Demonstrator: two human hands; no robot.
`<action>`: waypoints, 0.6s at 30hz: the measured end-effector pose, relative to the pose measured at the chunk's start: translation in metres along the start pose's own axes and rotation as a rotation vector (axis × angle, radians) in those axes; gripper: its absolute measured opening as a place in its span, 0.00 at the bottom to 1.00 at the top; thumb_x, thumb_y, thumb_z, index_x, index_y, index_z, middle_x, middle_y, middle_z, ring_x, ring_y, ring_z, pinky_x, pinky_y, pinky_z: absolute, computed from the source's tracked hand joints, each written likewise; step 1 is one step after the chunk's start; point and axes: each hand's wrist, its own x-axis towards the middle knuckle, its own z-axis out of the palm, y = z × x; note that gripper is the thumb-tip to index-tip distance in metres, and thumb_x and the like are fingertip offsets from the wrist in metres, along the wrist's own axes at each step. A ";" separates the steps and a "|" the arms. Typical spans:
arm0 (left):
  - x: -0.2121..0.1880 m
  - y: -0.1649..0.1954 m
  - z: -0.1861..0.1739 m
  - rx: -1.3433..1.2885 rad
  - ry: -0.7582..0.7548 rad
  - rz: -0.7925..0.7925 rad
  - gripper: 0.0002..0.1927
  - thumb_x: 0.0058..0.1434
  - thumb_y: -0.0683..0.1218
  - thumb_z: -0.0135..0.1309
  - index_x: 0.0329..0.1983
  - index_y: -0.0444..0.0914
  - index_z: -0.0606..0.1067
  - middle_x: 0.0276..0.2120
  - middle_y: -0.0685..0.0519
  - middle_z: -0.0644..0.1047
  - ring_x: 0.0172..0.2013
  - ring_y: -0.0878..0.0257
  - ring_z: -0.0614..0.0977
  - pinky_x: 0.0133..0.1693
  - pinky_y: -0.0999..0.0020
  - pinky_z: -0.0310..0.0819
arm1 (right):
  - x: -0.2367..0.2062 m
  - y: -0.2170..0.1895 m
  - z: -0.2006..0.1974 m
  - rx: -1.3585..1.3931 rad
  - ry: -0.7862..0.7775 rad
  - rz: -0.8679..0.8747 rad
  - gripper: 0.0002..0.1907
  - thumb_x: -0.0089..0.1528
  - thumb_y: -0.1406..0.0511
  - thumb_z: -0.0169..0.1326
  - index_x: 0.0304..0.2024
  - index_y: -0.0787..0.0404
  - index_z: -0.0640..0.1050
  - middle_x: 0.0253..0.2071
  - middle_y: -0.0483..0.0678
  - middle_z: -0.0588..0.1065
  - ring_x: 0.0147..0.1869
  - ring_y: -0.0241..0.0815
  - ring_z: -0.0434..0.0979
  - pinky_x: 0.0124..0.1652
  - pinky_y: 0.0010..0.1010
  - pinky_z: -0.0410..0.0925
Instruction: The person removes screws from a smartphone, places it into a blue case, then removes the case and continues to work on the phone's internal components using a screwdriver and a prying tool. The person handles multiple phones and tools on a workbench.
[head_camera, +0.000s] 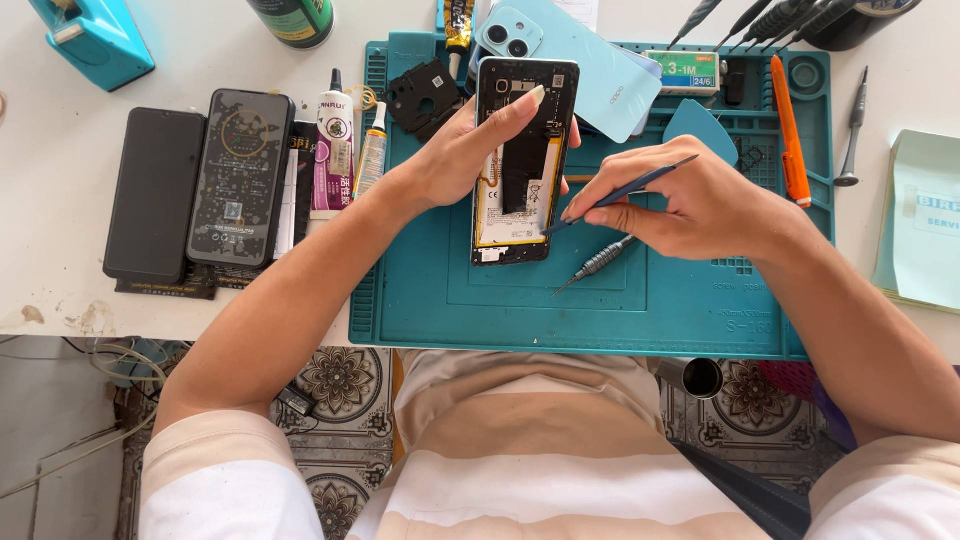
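From the head view, the work looks to be at the prying stage inside an opened phone (520, 160); the left hand (470, 150) has its fingers clamped around the phone's edges, holding it tilted above the teal mat (640, 300); the right hand (690, 205) has its fingers pinched together on a thin dark tool (625, 190). The tool's tip sits at the phone's lower right edge, just beyond the right fingertips, so the next move calls, I judge, for light, steady leverage; a screwdriver (598, 263) lies just below the right fingers.

A light-blue back cover (590, 70), orange pen (789, 132) and two glue tubes (334, 150) lie nearby.
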 end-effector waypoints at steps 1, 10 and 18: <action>0.000 0.000 0.000 -0.003 0.003 -0.001 0.32 0.76 0.66 0.39 0.56 0.34 0.73 0.46 0.49 0.80 0.43 0.59 0.87 0.45 0.64 0.87 | 0.000 0.000 0.001 -0.001 -0.003 0.002 0.09 0.59 0.72 0.61 0.42 0.58 0.83 0.36 0.47 0.82 0.40 0.43 0.85 0.41 0.29 0.75; 0.001 -0.001 0.000 0.004 -0.010 0.011 0.32 0.76 0.67 0.39 0.57 0.34 0.72 0.46 0.49 0.79 0.44 0.60 0.87 0.45 0.65 0.86 | 0.000 0.002 0.004 0.026 0.003 -0.023 0.09 0.60 0.71 0.61 0.43 0.57 0.83 0.36 0.47 0.82 0.40 0.43 0.85 0.41 0.29 0.75; -0.002 0.000 0.000 0.009 0.013 -0.017 0.33 0.76 0.67 0.38 0.56 0.34 0.73 0.42 0.49 0.80 0.43 0.60 0.87 0.45 0.65 0.85 | 0.004 -0.002 0.015 0.029 0.052 -0.064 0.10 0.60 0.72 0.62 0.44 0.58 0.83 0.36 0.48 0.81 0.38 0.44 0.82 0.40 0.30 0.74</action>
